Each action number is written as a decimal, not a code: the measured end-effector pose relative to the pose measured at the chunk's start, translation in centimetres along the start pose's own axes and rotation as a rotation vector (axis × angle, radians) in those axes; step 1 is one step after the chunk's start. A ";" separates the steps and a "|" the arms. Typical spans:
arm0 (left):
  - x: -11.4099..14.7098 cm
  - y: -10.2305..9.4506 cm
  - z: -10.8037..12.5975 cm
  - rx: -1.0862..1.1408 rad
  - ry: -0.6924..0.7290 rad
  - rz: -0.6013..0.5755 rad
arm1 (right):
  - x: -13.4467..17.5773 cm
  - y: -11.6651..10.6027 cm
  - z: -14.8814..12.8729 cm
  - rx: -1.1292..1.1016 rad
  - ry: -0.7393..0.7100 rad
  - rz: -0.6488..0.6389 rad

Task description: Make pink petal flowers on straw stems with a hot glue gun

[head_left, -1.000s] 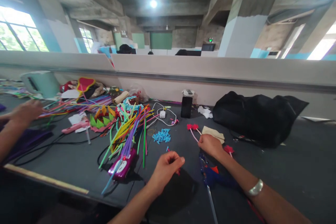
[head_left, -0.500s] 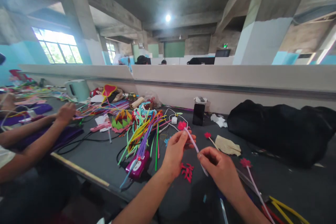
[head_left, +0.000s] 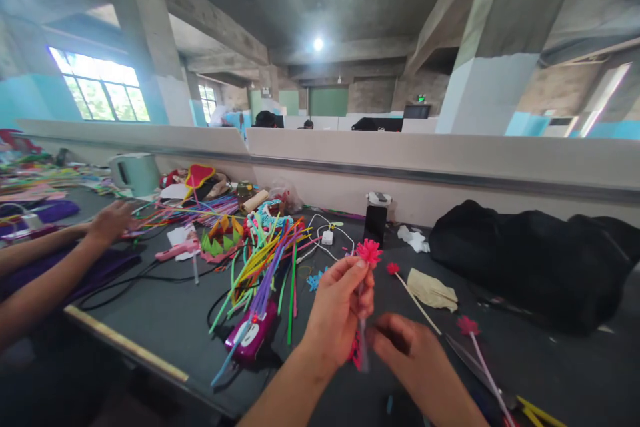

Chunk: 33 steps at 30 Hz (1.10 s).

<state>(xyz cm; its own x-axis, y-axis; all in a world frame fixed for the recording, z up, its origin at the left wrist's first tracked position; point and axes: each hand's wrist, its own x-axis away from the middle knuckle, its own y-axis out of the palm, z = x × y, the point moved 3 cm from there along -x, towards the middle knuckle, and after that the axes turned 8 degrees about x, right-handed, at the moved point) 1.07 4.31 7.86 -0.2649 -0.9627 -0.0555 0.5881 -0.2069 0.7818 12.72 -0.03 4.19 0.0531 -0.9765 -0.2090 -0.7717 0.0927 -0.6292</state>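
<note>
Lower centre, we list 1 pink flower, now turned upright, left hand grasping its stem, likely sole support; right hand, grip we cannot tell.

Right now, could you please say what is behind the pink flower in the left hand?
Behind the pink flower stands a black phone, with a white-topped object behind it. The flower hides part of the phone's lower end, so that part cannot be seen.
</note>
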 end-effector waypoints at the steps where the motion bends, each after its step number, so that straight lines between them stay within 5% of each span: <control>1: 0.1 0.1 -0.2 -0.006 0.002 -0.002 | 0.0 -0.7 0.0 0.005 -0.013 0.014; 7: 0.7 1.0 -1.7 -0.068 -0.033 -0.007 | 1.3 -5.4 -0.3 0.068 -0.111 0.468; 13: 0.8 1.1 -3.0 -0.114 -0.050 -0.034 | 2.5 -7.3 -1.6 0.173 -0.194 0.669; 25: 0.5 0.2 -4.2 -0.205 -0.071 -0.155 | 2.2 -8.1 0.1 -0.081 -0.034 0.500; 33: 0.6 0.0 -4.3 -0.213 -0.146 -0.183 | 1.8 -8.0 -0.2 -0.072 -0.157 0.406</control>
<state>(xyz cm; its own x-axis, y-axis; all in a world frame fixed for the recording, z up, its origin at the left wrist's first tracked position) 4.21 2.95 5.17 -0.4788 -0.8741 -0.0816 0.6636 -0.4211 0.6183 18.89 -2.52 8.98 -0.1717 -0.8218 -0.5432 -0.7921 0.4430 -0.4199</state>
